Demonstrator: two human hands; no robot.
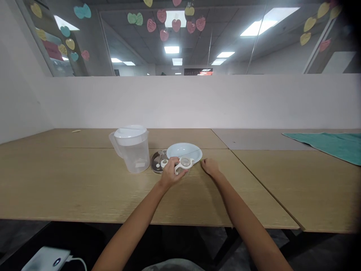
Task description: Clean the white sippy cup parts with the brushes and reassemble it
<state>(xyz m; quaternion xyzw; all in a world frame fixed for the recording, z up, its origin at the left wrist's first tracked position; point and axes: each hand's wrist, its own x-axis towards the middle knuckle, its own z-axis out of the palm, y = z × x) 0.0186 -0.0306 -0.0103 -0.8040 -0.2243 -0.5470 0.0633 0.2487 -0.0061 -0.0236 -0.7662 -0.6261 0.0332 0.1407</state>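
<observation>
My left hand (169,174) is closed around a white plastic piece (178,166) with a round, clear centre and a curved arm; its exact kind I cannot make out. It is held up in front of a shallow white bowl (184,147). My right hand (210,166) is closed at the bowl's right edge. A speck of yellow-green shows at its fingertips, too small to name. To the left of the bowl lies a round metal dish (153,165) with small white parts in it, partly hidden behind my left hand.
A clear plastic pitcher (137,156) with a white lid stands left of the dish. A teal cloth (329,143) lies at the far right. Seams cross the wooden table (84,180), and a white wall (183,101) rises behind it. A white power bank (46,259) with a cable is at lower left.
</observation>
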